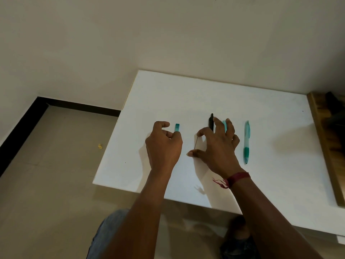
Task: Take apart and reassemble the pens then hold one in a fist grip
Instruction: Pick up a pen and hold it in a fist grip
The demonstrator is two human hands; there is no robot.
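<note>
Right hand pinches thin refill — left hand loosely curled, empty, beside teal cap.

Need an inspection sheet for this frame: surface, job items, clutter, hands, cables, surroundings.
Surface: white table, set against the wall.
Job's things: whole teal pen lies right of the hands; black pen part and teal part are partly hidden behind the right fingers; short teal piece lies by the left hand; thin rod is held.
Clutter: yellow scrap on the floor.
Hands: left hand has curled fingers next to the short teal piece, contact unclear; right hand pinches the thin rod between thumb and forefinger; red thread band on its wrist.
Cables: nothing seen.
Surroundings: beige wall, tiled floor, wooden board at the table's right edge.
</note>
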